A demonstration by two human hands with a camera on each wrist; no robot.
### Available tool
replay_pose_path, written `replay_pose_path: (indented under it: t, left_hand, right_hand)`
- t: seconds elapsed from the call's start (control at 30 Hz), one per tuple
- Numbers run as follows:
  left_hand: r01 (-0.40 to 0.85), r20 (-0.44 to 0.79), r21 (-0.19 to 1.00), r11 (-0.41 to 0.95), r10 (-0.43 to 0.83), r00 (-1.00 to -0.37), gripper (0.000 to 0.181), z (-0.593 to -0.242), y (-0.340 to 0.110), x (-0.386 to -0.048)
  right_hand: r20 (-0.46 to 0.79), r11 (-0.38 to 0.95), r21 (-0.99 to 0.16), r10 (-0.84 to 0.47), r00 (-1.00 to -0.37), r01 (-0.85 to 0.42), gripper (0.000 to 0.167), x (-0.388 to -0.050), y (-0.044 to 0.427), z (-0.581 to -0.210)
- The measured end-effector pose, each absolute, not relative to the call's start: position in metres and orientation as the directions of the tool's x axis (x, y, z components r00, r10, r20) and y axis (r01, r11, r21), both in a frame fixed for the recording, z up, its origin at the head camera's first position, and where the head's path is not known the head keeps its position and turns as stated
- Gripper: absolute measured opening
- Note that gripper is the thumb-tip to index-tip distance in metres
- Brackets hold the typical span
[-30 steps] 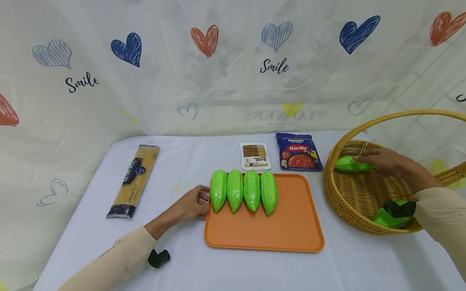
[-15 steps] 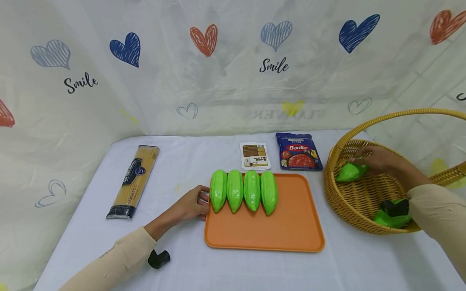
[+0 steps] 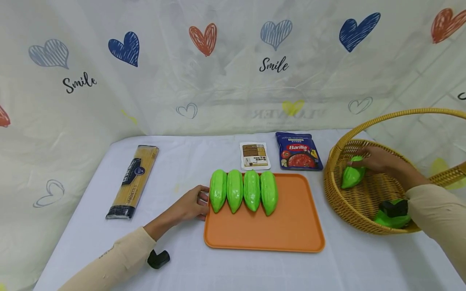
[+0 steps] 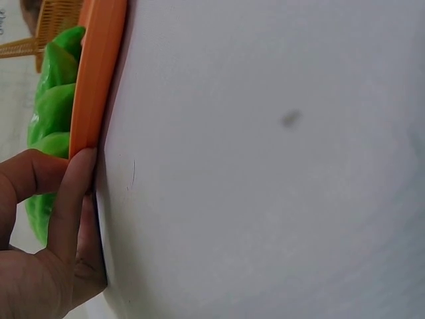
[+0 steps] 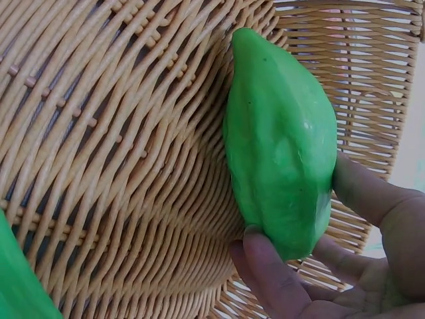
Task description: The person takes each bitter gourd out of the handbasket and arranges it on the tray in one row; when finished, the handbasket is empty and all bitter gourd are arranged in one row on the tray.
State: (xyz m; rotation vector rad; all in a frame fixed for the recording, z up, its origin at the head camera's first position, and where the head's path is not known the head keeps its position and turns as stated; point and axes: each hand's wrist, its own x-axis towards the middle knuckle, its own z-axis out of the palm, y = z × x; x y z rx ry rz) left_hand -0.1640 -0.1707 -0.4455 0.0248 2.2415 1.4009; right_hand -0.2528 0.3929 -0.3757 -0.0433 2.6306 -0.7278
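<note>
My right hand is inside the wicker basket. It grips a pointed, ridged, glossy green fruit, with the thumb on one side and fingers around the blunt end. The fruit stands tilted against the basket's weave. A second green fruit lies lower in the basket, partly hidden by the wrist strap in the head view. My left hand pinches the left rim of the orange tray near its upper corner. Several like green fruits lie side by side at the tray's upper left.
A spaghetti pack lies at the table's left. Behind the tray are a small white-and-brown packet and a blue Barilla sauce pouch. The basket's tall handle arches over my right arm. A printed cloth hangs behind.
My right hand has taken hold of the green fruit in the basket and turned it from lying crosswise to pointing toward me. My left hand and the tray have not moved.
</note>
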Motion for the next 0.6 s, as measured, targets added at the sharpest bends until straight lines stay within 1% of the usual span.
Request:
replay_pose_path:
  t: [0.2,0.37,0.6]
  left_hand:
    - [-0.237,-0.397,0.848,0.475,0.272,-0.877,0.066,-0.4446,-0.171,-0.1643]
    - [-0.221,-0.39,0.852,0.475,0.295,-0.872,0.067,-0.4444,-0.1723,-0.1647]
    - [-0.213,-0.385,0.855,0.472,0.303,-0.872,0.069,-0.4453,-0.1736,-0.1652]
  right_hand:
    - [-0.387,0.877,-0.477,-0.14,-0.911,0.067,0.083,-0.2542,0.3946,-0.376]
    - [-0.398,0.879,-0.471,-0.137,-0.907,0.073,0.088,-0.2548,0.3959,-0.3751]
    - [-0.392,0.905,-0.423,-0.132,-0.91,0.051,0.096,-0.2532,0.3983,-0.3708]
